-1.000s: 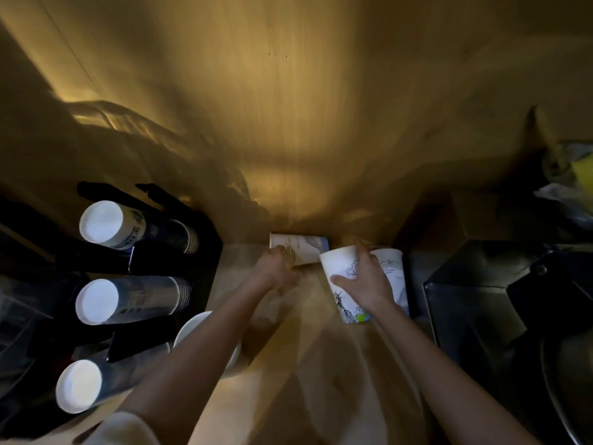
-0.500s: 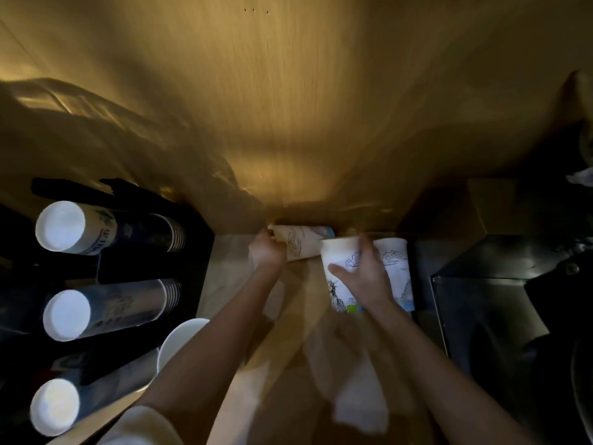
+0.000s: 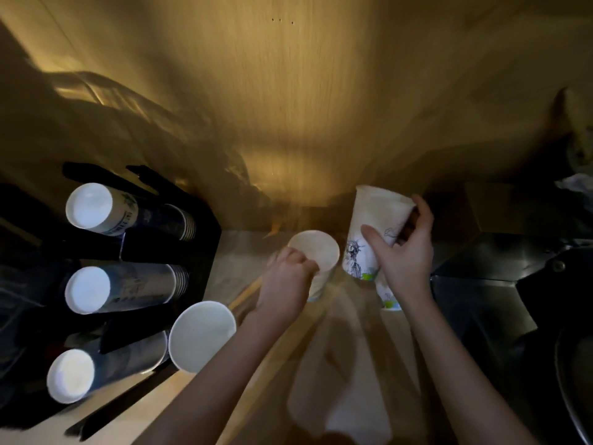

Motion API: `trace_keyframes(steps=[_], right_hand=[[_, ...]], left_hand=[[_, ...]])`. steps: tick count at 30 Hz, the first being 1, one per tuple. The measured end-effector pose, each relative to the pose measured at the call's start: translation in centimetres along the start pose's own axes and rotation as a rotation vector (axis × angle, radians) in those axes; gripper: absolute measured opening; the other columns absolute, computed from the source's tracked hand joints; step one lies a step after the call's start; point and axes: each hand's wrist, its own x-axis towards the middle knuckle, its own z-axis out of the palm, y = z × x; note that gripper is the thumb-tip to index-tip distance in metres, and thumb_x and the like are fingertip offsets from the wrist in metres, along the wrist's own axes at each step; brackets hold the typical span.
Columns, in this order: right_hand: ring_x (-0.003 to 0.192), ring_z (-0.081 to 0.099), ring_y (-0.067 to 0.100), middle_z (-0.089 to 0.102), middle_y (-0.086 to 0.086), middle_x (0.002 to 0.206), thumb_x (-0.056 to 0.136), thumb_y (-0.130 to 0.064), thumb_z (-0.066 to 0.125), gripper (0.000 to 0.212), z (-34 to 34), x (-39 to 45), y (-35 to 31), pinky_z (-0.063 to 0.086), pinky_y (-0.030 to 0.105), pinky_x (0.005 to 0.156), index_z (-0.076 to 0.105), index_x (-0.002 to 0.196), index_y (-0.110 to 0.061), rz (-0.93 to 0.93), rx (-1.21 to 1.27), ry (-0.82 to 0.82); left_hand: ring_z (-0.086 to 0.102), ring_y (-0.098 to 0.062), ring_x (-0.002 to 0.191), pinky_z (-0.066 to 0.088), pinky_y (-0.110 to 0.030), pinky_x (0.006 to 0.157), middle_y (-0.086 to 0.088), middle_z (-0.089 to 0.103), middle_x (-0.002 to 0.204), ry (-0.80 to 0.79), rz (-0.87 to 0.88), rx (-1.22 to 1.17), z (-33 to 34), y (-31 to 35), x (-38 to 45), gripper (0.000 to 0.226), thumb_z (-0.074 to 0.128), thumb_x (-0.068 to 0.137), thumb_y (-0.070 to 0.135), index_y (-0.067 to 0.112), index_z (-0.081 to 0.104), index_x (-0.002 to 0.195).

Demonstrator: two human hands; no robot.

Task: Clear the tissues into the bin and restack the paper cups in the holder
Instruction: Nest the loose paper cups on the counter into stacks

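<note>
- Cups are in both my hands, over the wooden tabletop (image 3: 179, 399) near the back wall.
- My left hand (image 3: 285, 281) pinches the rim of an upright white paper cup (image 3: 316, 252), its mouth open toward me, thumb and fingers closed on the near edge.
- My right hand (image 3: 404, 261) is wrapped around a printed paper cup (image 3: 369, 232), which is tilted with its mouth toward the wall; fingers curl over the far side and the thumb presses the near side.
- Just below that hand, part of another printed cup (image 3: 390, 300) shows, mostly hidden by my wrist; I cannot tell whether it is nested with the held one.
- Off to the left stands the black cup holder (image 3: 167, 252), with three stacks of cups lying in it, bottoms facing me: top stack (image 3: 93, 208), middle stack (image 3: 90, 289), bottom stack (image 3: 72, 375).
- One loose white cup (image 3: 202, 335) sits just beside the holder, mouth up.
- A pale tissue (image 3: 340, 409) lies on the tabletop between my forearms.
</note>
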Motion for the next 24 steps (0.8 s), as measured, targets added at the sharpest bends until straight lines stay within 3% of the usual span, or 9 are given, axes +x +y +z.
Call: trace_keyframes(steps=[3, 5, 7, 9, 12, 15, 19, 22, 24], right_hand=[[0.125, 0.048, 0.019, 0.042, 0.002, 0.141, 0.063, -0.041, 0.077, 0.087, -0.6, -1.4, -1.4, 0.047, 0.046, 0.101, 0.026, 0.134, -0.034, -0.059, 0.097, 0.043], [0.120, 0.052, 0.017, 0.042, 0.002, 0.138, 0.067, -0.028, 0.079, 0.086, -0.3, -2.6, -1.8, 0.050, 0.035, 0.098, 0.026, 0.135, -0.028, -0.094, 0.149, 0.016], [0.116, 0.055, 0.016, 0.043, 0.004, 0.135, 0.067, -0.020, 0.079, 0.085, 0.3, -4.0, -1.7, 0.051, 0.027, 0.092, 0.027, 0.134, -0.025, -0.099, 0.179, -0.054], [0.115, 0.055, 0.015, 0.045, 0.004, 0.135, 0.063, -0.021, 0.079, 0.087, 1.0, -5.4, -1.2, 0.051, 0.025, 0.092, 0.028, 0.133, -0.023, -0.109, 0.144, -0.130], [0.118, 0.048, 0.010, 0.046, 0.005, 0.137, 0.063, -0.019, 0.081, 0.089, 1.5, -6.9, 0.0, 0.046, 0.024, 0.097, 0.028, 0.134, -0.023, -0.121, 0.011, -0.214], [0.127, 0.040, 0.013, 0.042, 0.003, 0.141, 0.063, -0.020, 0.081, 0.089, 1.2, -7.7, 1.1, 0.042, 0.039, 0.104, 0.026, 0.133, -0.028, -0.106, -0.079, -0.248], [0.131, 0.035, 0.014, 0.039, 0.001, 0.144, 0.061, -0.034, 0.080, 0.094, 0.5, -8.0, 2.5, 0.040, 0.041, 0.106, 0.025, 0.137, -0.026, -0.135, -0.209, -0.287], [0.131, 0.038, 0.022, 0.045, 0.006, 0.141, 0.059, -0.043, 0.073, 0.093, 0.4, -7.9, 3.4, 0.036, 0.039, 0.106, 0.029, 0.137, -0.019, -0.185, -0.323, -0.319], [0.129, 0.040, 0.023, 0.049, 0.009, 0.136, 0.061, -0.048, 0.067, 0.086, 0.4, -7.8, 4.0, 0.036, 0.037, 0.106, 0.035, 0.134, -0.015, -0.238, -0.370, -0.338]], left_hand=[[0.065, -0.029, 0.092, 0.058, -0.033, 0.066, -0.008, 0.070, 0.089, -0.078, 0.067, -0.134, 0.6, -0.1, -3.1, 0.018, 0.078, 0.061, 0.006, 0.017, 0.074, 0.075], [0.061, -0.034, 0.105, 0.056, -0.038, 0.078, -0.015, 0.066, 0.108, -0.075, 0.045, -0.143, 1.0, -0.3, -4.3, 0.016, 0.080, 0.062, 0.009, 0.018, 0.073, 0.073], [0.051, -0.037, 0.120, 0.043, -0.039, 0.098, -0.020, 0.056, 0.127, -0.061, -0.024, -0.239, 1.5, -0.2, -5.3, 0.012, 0.078, 0.067, 0.011, 0.017, 0.072, 0.075], [0.041, -0.031, 0.131, 0.028, -0.027, 0.106, -0.019, 0.043, 0.140, -0.081, -0.095, -0.354, 1.9, -0.1, -5.9, 0.010, 0.072, 0.074, 0.011, 0.015, 0.071, 0.084], [0.050, -0.025, 0.122, 0.030, -0.012, 0.094, -0.012, 0.050, 0.132, -0.075, -0.157, -0.462, 2.7, 0.2, -6.6, 0.026, 0.069, 0.075, 0.007, 0.011, 0.063, 0.100], [0.056, -0.021, 0.112, 0.037, -0.015, 0.084, -0.007, 0.058, 0.119, -0.051, -0.255, -0.541, 3.0, 1.0, -6.8, 0.040, 0.070, 0.074, 0.009, 0.010, 0.050, 0.108], [0.053, -0.020, 0.119, 0.042, -0.022, 0.087, -0.004, 0.054, 0.132, -0.060, -0.378, -0.595, 3.3, 1.8, -6.3, 0.067, 0.076, 0.071, 0.021, 0.015, 0.036, 0.124], [0.048, -0.021, 0.125, 0.040, -0.023, 0.091, -0.006, 0.046, 0.140, -0.075, -0.367, -0.634, 3.8, 2.1, -5.4, 0.095, 0.081, 0.065, 0.029, 0.015, 0.023, 0.138], [0.047, -0.022, 0.125, 0.043, -0.027, 0.094, -0.006, 0.046, 0.139, -0.079, -0.353, -0.645, 4.2, 2.0, -5.0, 0.098, 0.082, 0.062, 0.031, 0.014, 0.023, 0.139]])
